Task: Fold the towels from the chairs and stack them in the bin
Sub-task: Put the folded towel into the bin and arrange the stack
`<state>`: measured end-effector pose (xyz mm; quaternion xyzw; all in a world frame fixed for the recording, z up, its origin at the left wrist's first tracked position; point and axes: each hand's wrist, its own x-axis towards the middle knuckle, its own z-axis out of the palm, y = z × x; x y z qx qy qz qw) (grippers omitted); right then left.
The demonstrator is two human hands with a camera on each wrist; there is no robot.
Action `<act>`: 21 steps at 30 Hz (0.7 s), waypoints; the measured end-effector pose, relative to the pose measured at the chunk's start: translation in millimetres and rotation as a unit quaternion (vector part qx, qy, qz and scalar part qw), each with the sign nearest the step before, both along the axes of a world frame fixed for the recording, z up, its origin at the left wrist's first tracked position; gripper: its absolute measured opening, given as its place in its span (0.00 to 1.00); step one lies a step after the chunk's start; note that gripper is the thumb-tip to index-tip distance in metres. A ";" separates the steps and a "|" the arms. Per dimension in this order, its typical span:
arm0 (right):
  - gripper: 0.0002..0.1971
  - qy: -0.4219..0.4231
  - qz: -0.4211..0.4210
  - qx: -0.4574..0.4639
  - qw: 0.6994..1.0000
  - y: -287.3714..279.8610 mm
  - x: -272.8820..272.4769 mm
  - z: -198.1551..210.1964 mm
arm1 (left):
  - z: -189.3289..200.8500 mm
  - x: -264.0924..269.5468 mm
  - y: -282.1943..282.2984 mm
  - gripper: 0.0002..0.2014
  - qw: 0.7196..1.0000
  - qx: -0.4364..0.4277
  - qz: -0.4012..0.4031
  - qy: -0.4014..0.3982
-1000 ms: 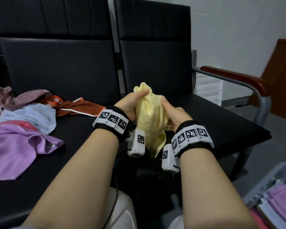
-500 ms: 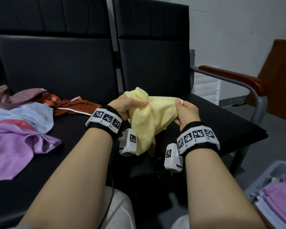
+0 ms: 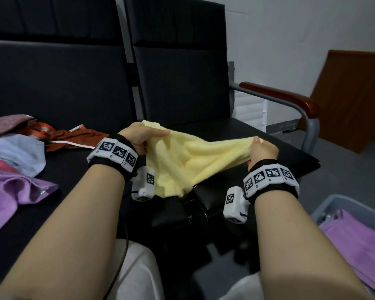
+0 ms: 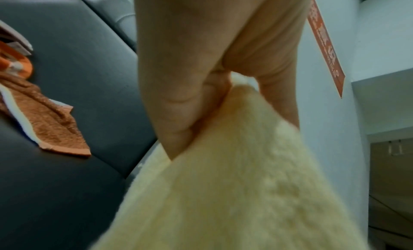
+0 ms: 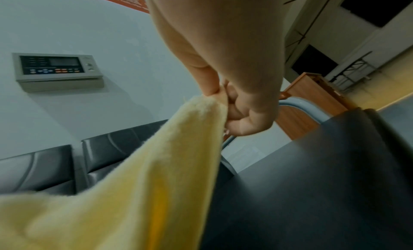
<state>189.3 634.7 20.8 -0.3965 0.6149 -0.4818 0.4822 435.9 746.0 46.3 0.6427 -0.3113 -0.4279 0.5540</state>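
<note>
since the earlier frame, the soft pale-yellow terry towel (image 3: 195, 161) is pulled wider above the black chair seat (image 3: 268, 148), pinched by left hand (image 3: 139, 135) and right hand (image 3: 262, 148); thin corner pinches could slip, dropping it.

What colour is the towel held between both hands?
Pale yellow; the towel shows best in the head view.
</note>
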 end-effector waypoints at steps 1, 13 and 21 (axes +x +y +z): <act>0.21 0.008 -0.006 -0.001 1.000 -1.1 -4.4 -1.8 | 0.1 -0.7 0.0 0.26 1.000 -0.004 0.004 0.002; 0.22 0.046 -0.024 -0.007 0.999 -2.1 -30.1 -8.7 | 0.5 -2.9 -4.0 0.08 0.992 -0.067 0.101 0.018; 0.17 0.089 -0.011 -0.090 0.992 7.6 -30.0 -2.9 | 3.9 1.5 -2.7 0.15 0.978 -0.126 0.159 -0.038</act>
